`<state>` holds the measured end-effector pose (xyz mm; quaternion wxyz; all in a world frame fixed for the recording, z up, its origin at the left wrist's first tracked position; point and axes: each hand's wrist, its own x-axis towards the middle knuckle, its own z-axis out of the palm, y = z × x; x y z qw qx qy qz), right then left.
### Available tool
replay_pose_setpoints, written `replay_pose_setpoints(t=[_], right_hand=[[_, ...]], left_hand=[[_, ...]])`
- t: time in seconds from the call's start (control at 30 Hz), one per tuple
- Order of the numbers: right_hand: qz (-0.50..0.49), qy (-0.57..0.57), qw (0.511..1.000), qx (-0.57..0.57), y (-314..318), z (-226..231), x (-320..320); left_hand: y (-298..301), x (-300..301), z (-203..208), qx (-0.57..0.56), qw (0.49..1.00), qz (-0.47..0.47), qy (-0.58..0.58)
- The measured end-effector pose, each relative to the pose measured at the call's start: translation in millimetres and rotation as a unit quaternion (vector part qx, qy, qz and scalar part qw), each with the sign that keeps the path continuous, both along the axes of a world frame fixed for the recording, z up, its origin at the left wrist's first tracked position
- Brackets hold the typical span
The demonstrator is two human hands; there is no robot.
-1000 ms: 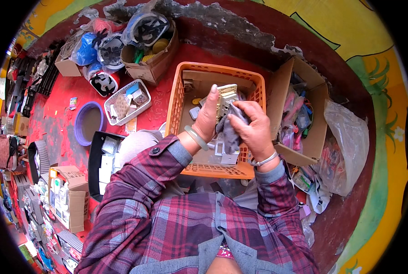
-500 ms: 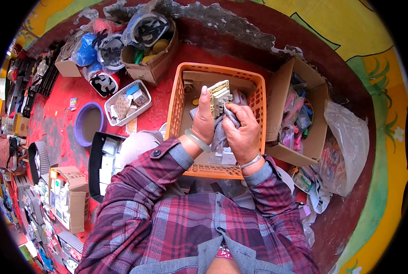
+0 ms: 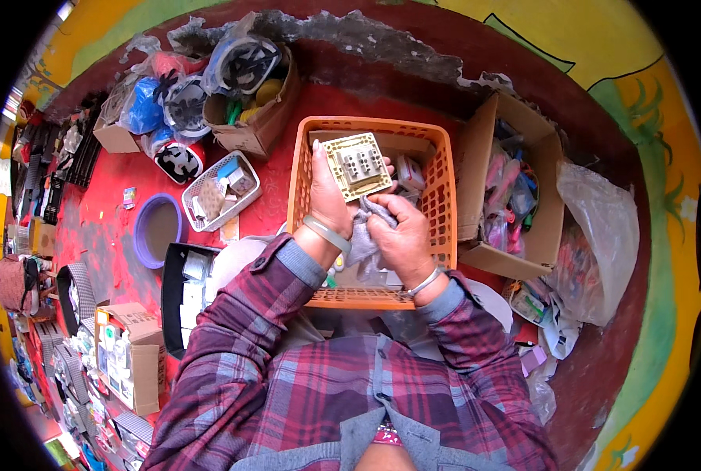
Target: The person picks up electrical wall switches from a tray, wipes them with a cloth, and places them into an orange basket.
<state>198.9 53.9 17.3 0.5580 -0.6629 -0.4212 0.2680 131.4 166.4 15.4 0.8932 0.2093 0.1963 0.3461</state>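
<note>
A square cream wall switch point(image 3: 360, 164) rests in my left hand point(image 3: 331, 192), its back with grey terminal blocks turned up. My left fingers curl beneath it and their tips show past its right edge. Bunched in my right hand point(image 3: 407, 239) is a grey cloth point(image 3: 367, 235), pinched by thumb and forefinger just under the switch's lower edge. Both hands are over an orange plastic basket point(image 3: 449, 188). Inside the basket, a small white box point(image 3: 410, 173) shows to the right of the switch.
On the right stands an open cardboard box point(image 3: 476, 180) of bagged goods beside a clear plastic bag point(image 3: 602, 228). To the left are a white basket point(image 3: 250, 193), a purple basin point(image 3: 138, 231) and a black tray point(image 3: 166, 302). Bagged helmets point(image 3: 248, 59) lie at the back left.
The switch has turned from edge-on to lying with its terminal side facing up. My right hand and the cloth have moved down and left, away from its terminals.
</note>
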Motion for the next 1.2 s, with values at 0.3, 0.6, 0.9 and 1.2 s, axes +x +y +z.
replay_pose_setpoints(t=[0.3,0.6,0.9,1.2], right_hand=[[-0.006,0.145,0.988,0.054,-1,17,28],[-0.064,-0.142,0.986,0.057,6,14,21],[0.163,0.107,0.981,0.018,-2,25,40],[-0.005,-0.26,0.964,0.06,-4,40,56]], left_hand=[[-3,3,-4,-0.021,0.998,-0.017,-0.059],[-19,6,-8,0.041,0.998,0.006,-0.039],[-7,2,7,-0.01,0.997,-0.026,-0.072],[-3,3,3,-0.116,0.988,-0.033,-0.101]])
